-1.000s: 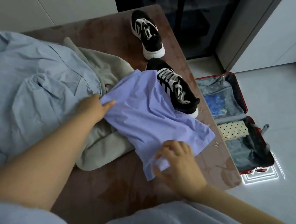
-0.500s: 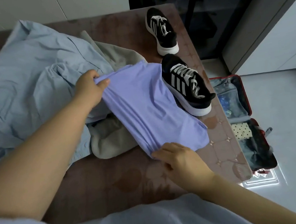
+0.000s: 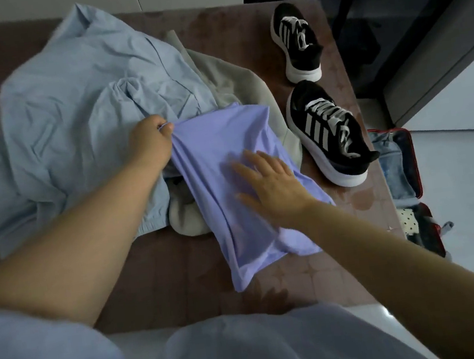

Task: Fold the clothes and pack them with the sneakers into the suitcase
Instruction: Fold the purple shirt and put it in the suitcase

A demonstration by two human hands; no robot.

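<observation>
1. The lilac garment (image 3: 212,158) is seen in the middle of the table (image 3: 152,280), gathered into a long, narrow panel. Its far end is draped over a beige garment (image 3: 248,93), and its near end is laid on the bare tabletop.
2. The far left corner of the panel is pinched by the left hand (image 3: 150,138) between thumb and curled fingers. The right hand (image 3: 275,183) is laid flat on the middle of the cloth with fingers spread, its outline slightly blurred.
3. The step in hand is judged to be smoothing before the next fold. It is likely done best if the pinched corner is kept taut while the flat palm is swept towards the near end, so that the ripples are pushed out and not trapped. The edges should be squared before the panel is doubled over.
4. The lilac cloth appears thin and slippery, with a faint sheen and soft lengthwise ripples, so a fold may slide open unless it is pressed down.
5. A crumpled light blue shirt (image 3: 78,103), crisper and heavily creased, is heaped to the left. The beige garment looks thicker and matt.
6. Two black sneakers with white stripes, laces and soles are stood at the right of the table, the near sneaker (image 3: 332,133) just beside the lilac cloth and the far sneaker (image 3: 299,41) beyond it.
7. The open suitcase (image 3: 414,156), red-rimmed, is seen on the floor to the right, with some items already inside.
</observation>
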